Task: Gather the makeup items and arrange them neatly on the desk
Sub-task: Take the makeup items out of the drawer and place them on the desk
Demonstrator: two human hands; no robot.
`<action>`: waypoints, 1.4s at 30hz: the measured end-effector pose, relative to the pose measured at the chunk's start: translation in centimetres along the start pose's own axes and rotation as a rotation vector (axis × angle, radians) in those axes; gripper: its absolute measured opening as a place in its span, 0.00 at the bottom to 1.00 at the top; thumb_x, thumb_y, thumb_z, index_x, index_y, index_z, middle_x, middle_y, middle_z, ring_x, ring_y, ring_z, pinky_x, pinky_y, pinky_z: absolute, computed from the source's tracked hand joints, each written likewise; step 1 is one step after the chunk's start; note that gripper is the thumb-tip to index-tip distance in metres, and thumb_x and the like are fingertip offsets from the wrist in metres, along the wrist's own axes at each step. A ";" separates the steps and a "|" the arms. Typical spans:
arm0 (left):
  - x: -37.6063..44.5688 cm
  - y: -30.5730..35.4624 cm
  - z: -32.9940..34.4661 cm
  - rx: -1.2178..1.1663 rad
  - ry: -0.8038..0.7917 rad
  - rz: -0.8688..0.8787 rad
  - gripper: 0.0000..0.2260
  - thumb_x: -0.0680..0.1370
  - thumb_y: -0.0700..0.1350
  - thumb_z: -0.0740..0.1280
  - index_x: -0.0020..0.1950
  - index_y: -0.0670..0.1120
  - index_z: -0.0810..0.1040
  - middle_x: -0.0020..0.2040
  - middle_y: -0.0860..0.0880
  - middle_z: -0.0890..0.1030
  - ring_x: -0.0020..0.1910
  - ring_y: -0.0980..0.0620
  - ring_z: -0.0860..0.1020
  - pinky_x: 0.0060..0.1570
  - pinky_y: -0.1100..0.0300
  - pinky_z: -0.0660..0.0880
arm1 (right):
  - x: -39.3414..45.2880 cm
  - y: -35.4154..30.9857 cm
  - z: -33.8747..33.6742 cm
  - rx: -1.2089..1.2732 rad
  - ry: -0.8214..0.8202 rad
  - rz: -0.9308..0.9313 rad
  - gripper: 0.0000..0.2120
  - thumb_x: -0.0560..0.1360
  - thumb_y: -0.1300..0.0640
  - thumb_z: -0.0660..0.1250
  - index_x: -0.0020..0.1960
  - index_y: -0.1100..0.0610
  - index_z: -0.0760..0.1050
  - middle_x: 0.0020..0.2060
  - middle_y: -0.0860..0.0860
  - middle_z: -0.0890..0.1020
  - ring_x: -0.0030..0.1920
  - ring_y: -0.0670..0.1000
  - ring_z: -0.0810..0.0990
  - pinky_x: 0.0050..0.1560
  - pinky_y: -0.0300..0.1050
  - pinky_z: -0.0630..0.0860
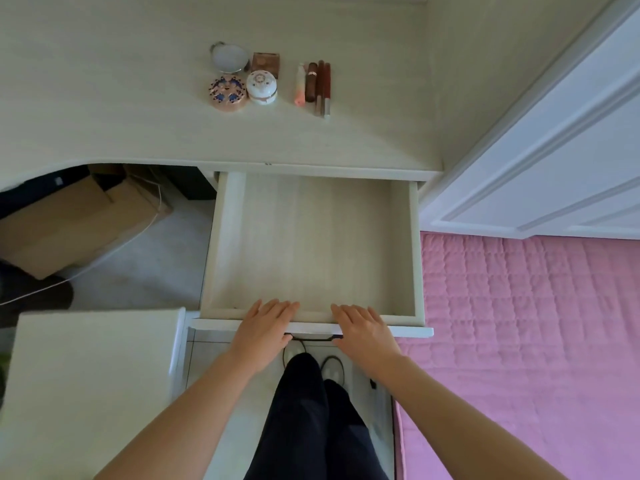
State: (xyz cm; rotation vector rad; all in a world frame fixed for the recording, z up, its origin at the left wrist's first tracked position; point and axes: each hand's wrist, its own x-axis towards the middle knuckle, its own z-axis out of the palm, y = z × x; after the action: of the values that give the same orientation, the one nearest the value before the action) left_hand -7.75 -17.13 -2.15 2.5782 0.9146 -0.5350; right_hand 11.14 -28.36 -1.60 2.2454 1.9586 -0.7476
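The makeup items are laid out on the bench (pixel 104 109), well ahead of both hands and beyond the open drawer (pixel 311 244). Four slim tubes (pixel 313 84) lie side by side, touching, with their long axes running straight away from the hands, caps toward the far wall as far as can be told. Just left of them a white round jar (pixel 261 87) and a patterned round compact (pixel 228 92) sit side by side, with a small mirror (pixel 229 57) and a brown square case (pixel 265 61) behind them.

The drawer's front edge is pressed by the left hand (pixel 265 329) and the right hand (pixel 363 332), both flat with fingers straight and nothing held. Nothing can be seen inside the drawer, so closing it is judged to be the step in hand.

A hard shove could jolt the bench, and the tubes, being round, could roll out of line or toward its near edge. Fingertips draped over the front rim could be caught against the bench edge if not drawn back in time. Uneven pressure from the two hands might skew the drawer on its runners.
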 end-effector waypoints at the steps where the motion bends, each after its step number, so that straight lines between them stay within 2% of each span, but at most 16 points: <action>1: 0.0 -0.1 0.1 0.013 0.018 0.018 0.27 0.79 0.48 0.65 0.76 0.49 0.61 0.71 0.51 0.70 0.71 0.49 0.67 0.73 0.48 0.58 | -0.1 0.1 0.3 -0.017 0.003 0.004 0.30 0.70 0.54 0.72 0.69 0.60 0.70 0.61 0.56 0.78 0.63 0.58 0.77 0.66 0.56 0.70; 4: -0.1 -0.5 0.2 0.059 0.106 0.076 0.27 0.69 0.45 0.76 0.67 0.45 0.75 0.56 0.49 0.81 0.55 0.48 0.80 0.62 0.47 0.73 | 0.0 0.5 0.7 -0.073 -0.088 -0.003 0.32 0.76 0.60 0.65 0.76 0.56 0.56 0.68 0.53 0.71 0.68 0.56 0.69 0.72 0.56 0.60; 6: 0.0 -0.7 0.0 0.095 0.136 0.106 0.26 0.64 0.44 0.80 0.61 0.44 0.79 0.49 0.49 0.83 0.47 0.48 0.82 0.55 0.49 0.78 | 0.2 0.6 0.6 -0.117 -0.112 -0.001 0.32 0.75 0.62 0.64 0.75 0.55 0.55 0.66 0.52 0.71 0.65 0.56 0.71 0.71 0.55 0.62; 10: 0.1 -1.0 -0.5 0.135 0.141 0.164 0.22 0.66 0.46 0.79 0.58 0.45 0.80 0.47 0.50 0.82 0.44 0.48 0.81 0.50 0.53 0.79 | 0.4 0.5 0.1 -0.130 -0.132 0.014 0.30 0.73 0.64 0.67 0.71 0.54 0.59 0.60 0.51 0.74 0.57 0.55 0.75 0.60 0.50 0.71; 13: 0.2 -1.0 -0.8 0.171 0.147 0.173 0.23 0.61 0.48 0.81 0.53 0.45 0.81 0.43 0.50 0.82 0.38 0.48 0.81 0.39 0.56 0.79 | 0.6 0.6 0.1 -0.138 -0.130 0.022 0.27 0.75 0.63 0.64 0.71 0.54 0.59 0.60 0.50 0.74 0.57 0.55 0.74 0.58 0.50 0.71; 15: 0.3 -1.1 -1.0 0.171 0.156 0.179 0.24 0.59 0.48 0.82 0.52 0.45 0.82 0.41 0.50 0.82 0.36 0.48 0.80 0.35 0.57 0.78 | 0.7 0.6 -0.1 -0.137 -0.128 0.033 0.26 0.76 0.62 0.63 0.71 0.54 0.59 0.60 0.50 0.74 0.58 0.55 0.74 0.59 0.50 0.70; 26: 4.2 -3.0 -3.9 0.189 0.166 0.177 0.24 0.59 0.50 0.82 0.52 0.45 0.82 0.40 0.50 0.83 0.36 0.48 0.80 0.34 0.56 0.78 | 4.4 1.4 -2.6 -0.157 -0.125 0.051 0.32 0.69 0.64 0.68 0.70 0.54 0.60 0.61 0.50 0.74 0.58 0.55 0.76 0.58 0.50 0.71; 35: 7.8 -3.7 -5.8 0.175 0.169 0.161 0.24 0.58 0.50 0.82 0.50 0.46 0.82 0.38 0.51 0.82 0.34 0.48 0.80 0.32 0.57 0.77 | 7.6 3.3 -5.1 -0.186 -0.130 0.029 0.31 0.72 0.62 0.68 0.71 0.54 0.59 0.61 0.50 0.74 0.58 0.55 0.75 0.59 0.50 0.71; 42: 10.1 -4.1 -7.4 0.160 0.129 0.102 0.25 0.56 0.48 0.83 0.51 0.46 0.82 0.40 0.50 0.83 0.36 0.48 0.81 0.35 0.56 0.79 | 10.2 4.7 -6.7 -0.186 -0.156 -0.021 0.36 0.68 0.68 0.68 0.71 0.56 0.57 0.61 0.52 0.74 0.56 0.57 0.75 0.55 0.52 0.73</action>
State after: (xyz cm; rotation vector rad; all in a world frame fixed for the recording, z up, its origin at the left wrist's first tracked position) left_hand -1.42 -5.60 -1.14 2.8146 0.8043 -0.4338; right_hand 18.41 -17.53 -0.98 2.0014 1.8963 -0.6878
